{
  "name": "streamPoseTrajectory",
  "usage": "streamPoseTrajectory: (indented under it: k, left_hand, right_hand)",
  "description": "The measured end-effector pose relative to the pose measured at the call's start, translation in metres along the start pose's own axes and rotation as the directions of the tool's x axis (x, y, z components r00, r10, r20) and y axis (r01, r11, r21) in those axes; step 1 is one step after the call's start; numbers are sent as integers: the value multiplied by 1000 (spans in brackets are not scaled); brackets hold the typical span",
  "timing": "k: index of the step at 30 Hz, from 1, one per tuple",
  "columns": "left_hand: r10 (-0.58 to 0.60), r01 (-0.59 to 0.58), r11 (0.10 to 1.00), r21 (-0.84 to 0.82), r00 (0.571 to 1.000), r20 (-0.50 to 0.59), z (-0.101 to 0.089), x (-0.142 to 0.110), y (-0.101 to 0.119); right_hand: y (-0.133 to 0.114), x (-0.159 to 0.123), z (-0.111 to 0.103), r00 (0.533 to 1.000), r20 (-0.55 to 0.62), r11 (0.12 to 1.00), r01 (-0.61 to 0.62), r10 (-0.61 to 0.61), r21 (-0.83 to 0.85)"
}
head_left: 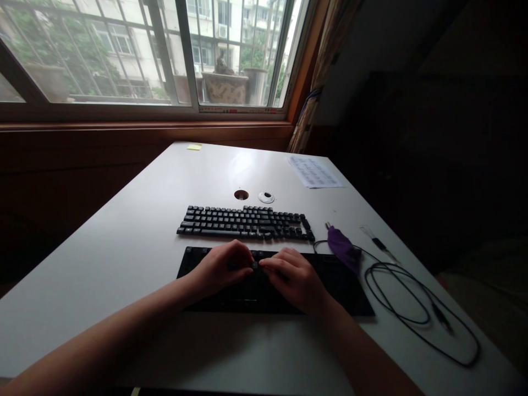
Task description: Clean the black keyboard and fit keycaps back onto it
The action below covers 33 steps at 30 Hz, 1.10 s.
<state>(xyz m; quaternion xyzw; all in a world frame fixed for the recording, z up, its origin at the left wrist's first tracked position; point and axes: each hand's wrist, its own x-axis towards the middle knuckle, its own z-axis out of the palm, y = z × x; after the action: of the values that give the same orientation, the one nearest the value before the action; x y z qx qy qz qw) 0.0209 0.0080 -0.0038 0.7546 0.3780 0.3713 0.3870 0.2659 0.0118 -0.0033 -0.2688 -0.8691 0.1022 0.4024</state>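
A small black keycap [254,265] is pinched between the fingertips of my left hand [223,268] and those of my right hand [295,276]. Both hands are closed, hovering low over a black keyboard base [344,291] that lies flat on the table. A few keycaps show along the base's top row; most of its surface is dark or covered by my hands. Just beyond it, several loose black keycaps [223,225] stand laid out in keyboard order, with gaps toward the right.
On the white table [103,236], right of the base, lie a purple cloth [342,248], a wire-ended tool [379,243] and a looped black cable [412,283]. Farther back are a round hole [241,195], its ring cover [266,197], printed paper [315,172] and a yellow note [194,147].
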Motion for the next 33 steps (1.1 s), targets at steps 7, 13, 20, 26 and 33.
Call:
streamPoseTrajectory:
  k: [7, 13, 20, 26, 33]
  left_hand:
    - [-12, 13, 1000, -17, 1000, 20, -1, 0, 2]
    - [-36, 37, 998, -57, 999, 31, -1, 1, 1]
    - [-36, 37, 996, -78, 999, 21, -1, 0, -1]
    - [-12, 13, 998, -61, 1000, 21, -2, 1, 1]
    - [3, -2, 999, -37, 1000, 9, -5, 1, 8]
  right_hand:
    - [-2, 1, 2, 1000, 17, 1000, -3, 4, -14]
    - [-2, 1, 3, 1000, 13, 999, -7, 7, -46]
    - [-4, 1, 5, 1000, -1, 998, -14, 14, -60]
    - [-5, 0, 7, 1000, -4, 998, -17, 17, -64]
    - [-3, -2, 2, 999, -13, 994, -48, 47, -94]
